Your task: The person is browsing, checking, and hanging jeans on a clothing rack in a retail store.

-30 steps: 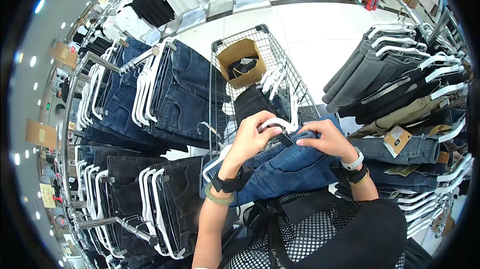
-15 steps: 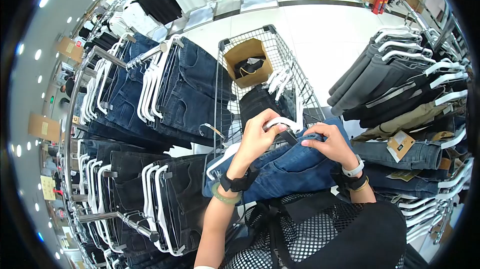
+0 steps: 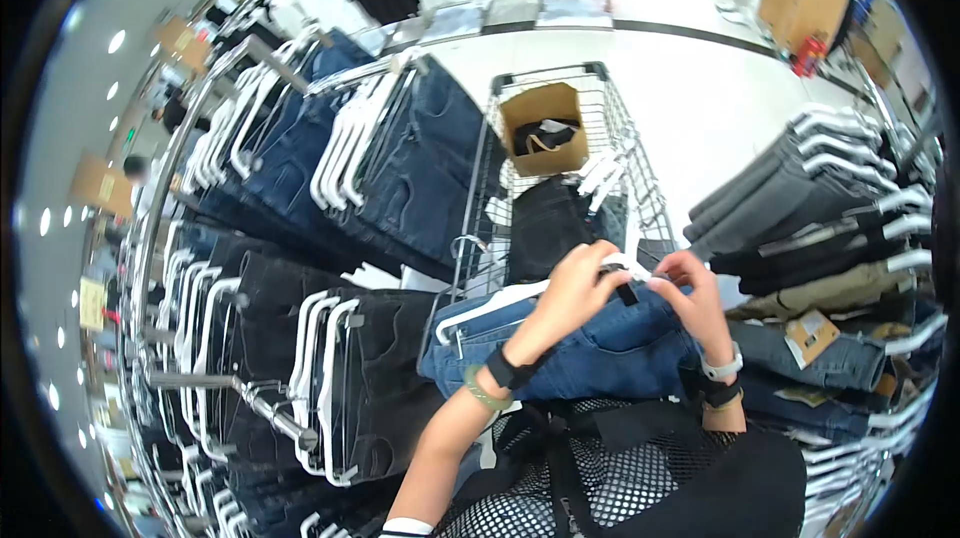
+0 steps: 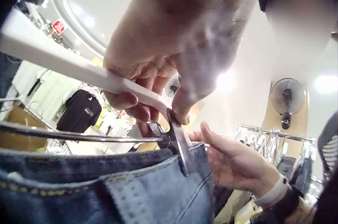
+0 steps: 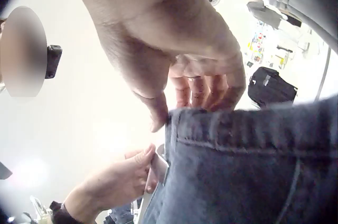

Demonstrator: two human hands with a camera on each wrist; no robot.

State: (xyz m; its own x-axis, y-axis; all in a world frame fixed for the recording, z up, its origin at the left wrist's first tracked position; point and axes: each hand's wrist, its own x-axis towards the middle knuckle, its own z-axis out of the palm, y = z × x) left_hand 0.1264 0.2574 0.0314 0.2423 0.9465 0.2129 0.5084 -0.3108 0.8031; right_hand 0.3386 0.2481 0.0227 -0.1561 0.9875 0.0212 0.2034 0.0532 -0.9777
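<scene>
The blue jeans point(image 3: 640, 346) lie across the front of the body at the near end of the wire cart point(image 3: 596, 69), waistband point(image 4: 158, 174) uppermost, its long axis running side to side. Whether the cart bears any of their weight cannot be told.

The governing relation is at the waistband's right-hand end. That end lies directly below the grip of the left hand point(image 3: 575, 288), and the dark clip point(image 4: 180, 145) of the white hanger point(image 4: 79, 68) overlaps the band's outer face just short of the corner. The metal bar point(image 4: 90, 137) runs above the waistband and roughly along it. Whether the clip is fastened is not established.

The left hand is nearer to the clip; its grip is pinched, thumb and fingers holding the hanger's end. The right hand point(image 3: 695, 300) is nearer to the band's corner: thumb beside it, fingers curved behind, a gap showing between. Whether cloth is pinched there cannot be told.

Within the cart, black trousers point(image 3: 545, 238) lie toward the near end, a cardboard box point(image 3: 552, 160) toward the far edge.

Against the frame half a second earlier, the right hand stands more upright and closer to the clip; its thumb is no longer laid on the denim. More of the hanger's left arm shows. The left hand keeps its hold.
</scene>
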